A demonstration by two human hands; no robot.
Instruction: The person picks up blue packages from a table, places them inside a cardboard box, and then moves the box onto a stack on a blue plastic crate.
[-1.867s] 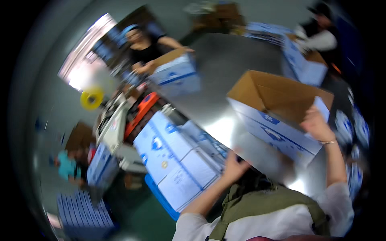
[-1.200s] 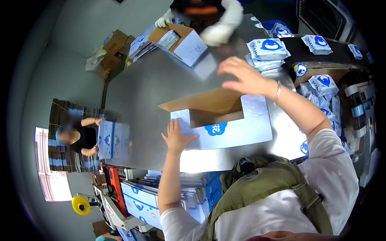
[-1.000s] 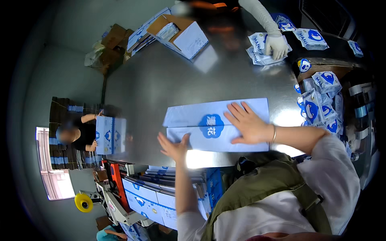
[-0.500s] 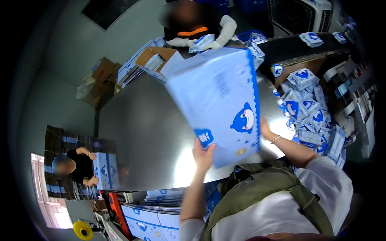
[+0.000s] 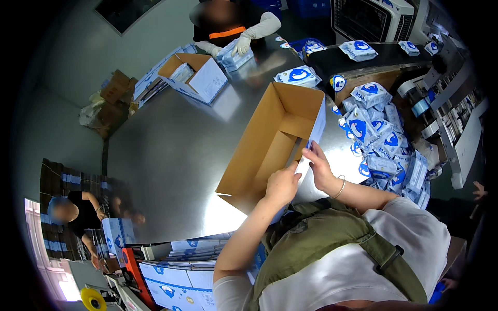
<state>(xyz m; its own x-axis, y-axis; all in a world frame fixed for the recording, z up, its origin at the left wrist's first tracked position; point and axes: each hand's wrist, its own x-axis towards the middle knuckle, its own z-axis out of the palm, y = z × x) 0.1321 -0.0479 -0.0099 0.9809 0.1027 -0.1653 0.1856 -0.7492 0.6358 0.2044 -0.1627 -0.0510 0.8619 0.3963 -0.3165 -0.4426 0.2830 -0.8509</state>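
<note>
On my feed, left fisheye of the head-worn pair, facing down and forward, left hand [image 5: 282,185] and right hand [image 5: 321,168] near, metal table [image 5: 171,160] stretching beyond, straight edges bending.

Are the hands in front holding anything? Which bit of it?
The left hand seems to pinch the open cardboard box by its near rim; the right hand touches that rim, but whether it grips is unclear.

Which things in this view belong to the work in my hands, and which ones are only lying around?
In the work:
open carton, with your left hand and right hand at its edge
metal table beneath
perhaps the piled packs; a co-worker's gloved hand touches similar ones

Apparently just around:
brown boxes by the wall
yellow roll
machine with dark grille
</note>
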